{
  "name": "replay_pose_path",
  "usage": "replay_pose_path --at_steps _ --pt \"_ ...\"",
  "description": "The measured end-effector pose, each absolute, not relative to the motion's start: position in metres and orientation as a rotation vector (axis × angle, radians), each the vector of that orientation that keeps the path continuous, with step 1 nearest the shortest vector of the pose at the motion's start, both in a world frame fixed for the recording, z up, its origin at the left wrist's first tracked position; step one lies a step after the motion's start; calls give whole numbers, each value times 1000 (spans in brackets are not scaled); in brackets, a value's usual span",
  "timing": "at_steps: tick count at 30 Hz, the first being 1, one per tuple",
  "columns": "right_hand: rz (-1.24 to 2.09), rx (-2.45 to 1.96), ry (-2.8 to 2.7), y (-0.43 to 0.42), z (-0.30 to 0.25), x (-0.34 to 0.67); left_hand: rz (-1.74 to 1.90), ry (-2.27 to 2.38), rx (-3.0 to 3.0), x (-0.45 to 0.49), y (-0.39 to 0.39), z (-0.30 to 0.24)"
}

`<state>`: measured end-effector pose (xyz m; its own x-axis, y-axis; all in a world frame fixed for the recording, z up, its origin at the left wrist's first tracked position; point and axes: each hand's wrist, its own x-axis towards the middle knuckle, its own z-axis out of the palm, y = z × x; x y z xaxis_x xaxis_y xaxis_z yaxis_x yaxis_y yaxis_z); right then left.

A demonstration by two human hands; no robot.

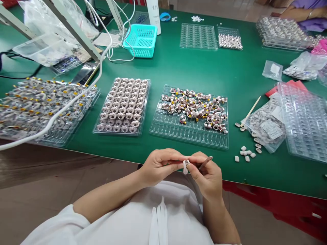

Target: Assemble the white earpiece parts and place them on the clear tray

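On the far left of the green tabletop [178, 68] we see a stack of filled trays [38, 105], then a tray of pale shells [122, 105]. At the tabletop's near edge our left hand [157, 166] pinches a small white part [185, 165] in narrow fingers. Our right hand [208, 177] meets it there, fingers closed around a thin metal tool [205, 162] and touching the part. Beyond the hands sits a tray of loose pieces [191, 112]. Further right lie scattered white caps [245, 153] and a bag of parts [265, 127].
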<state>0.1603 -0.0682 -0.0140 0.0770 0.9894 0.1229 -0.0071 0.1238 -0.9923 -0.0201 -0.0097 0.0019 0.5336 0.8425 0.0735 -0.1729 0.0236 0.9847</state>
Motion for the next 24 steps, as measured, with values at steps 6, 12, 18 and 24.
replay_pose_path --at_steps 6,12,18,24 --pt "1071 -1103 -1141 -67 -18 157 922 675 1367 -20 -11 0" --pt "984 -1169 -1277 -66 -16 159 723 743 1046 -19 -5 13" --pt "935 -1297 -1581 -60 -1 167 447 755 729 -20 8 21" --pt "918 -1170 -1769 -58 4 174 321 771 691 -19 16 21"
